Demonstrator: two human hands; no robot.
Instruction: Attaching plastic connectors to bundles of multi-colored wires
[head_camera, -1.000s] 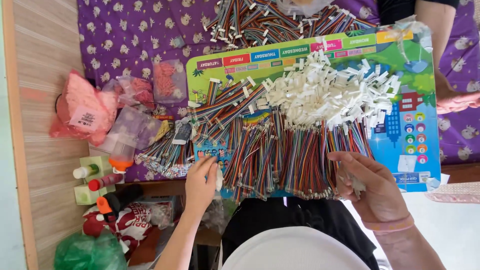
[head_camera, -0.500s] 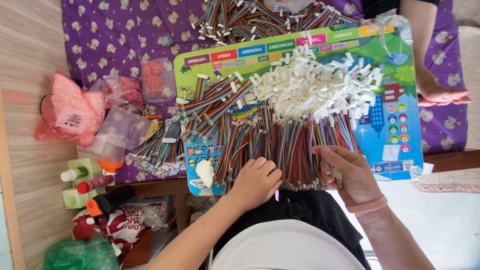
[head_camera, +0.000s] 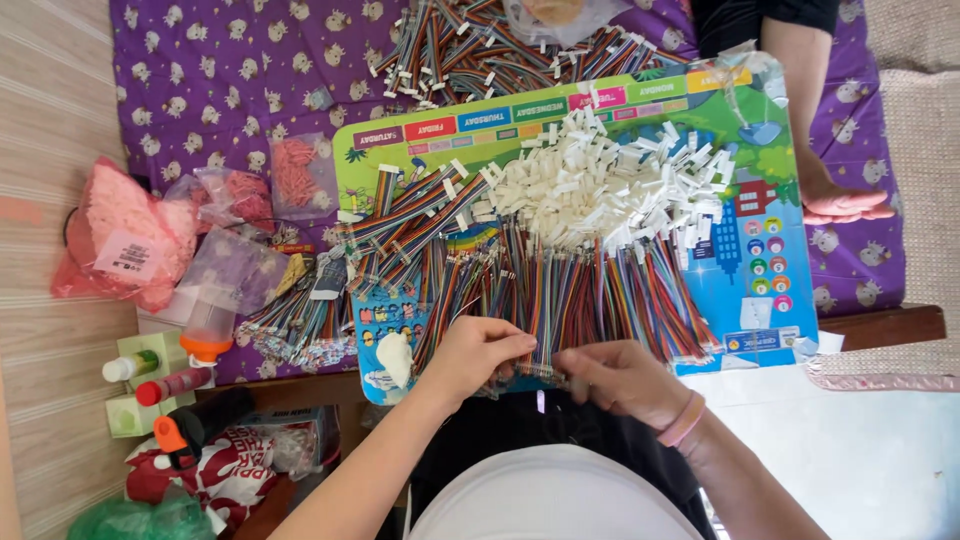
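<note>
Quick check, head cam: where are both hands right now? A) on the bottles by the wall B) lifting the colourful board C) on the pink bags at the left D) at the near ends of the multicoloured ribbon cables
D: the left hand and right hand meet at the near ends of the ribbon cables lying on the colourful board, fingers pinching the wire ends.

Bare forearms, a pink wristband (head_camera: 683, 421), white top and black garment below.

Multicoloured wire bundles (head_camera: 560, 300) and white connector heap (head_camera: 600, 190) crowded board centre; right edge of board (head_camera: 775, 255) lay bare; plastic bags (head_camera: 200, 240) blocked left edge.
</note>
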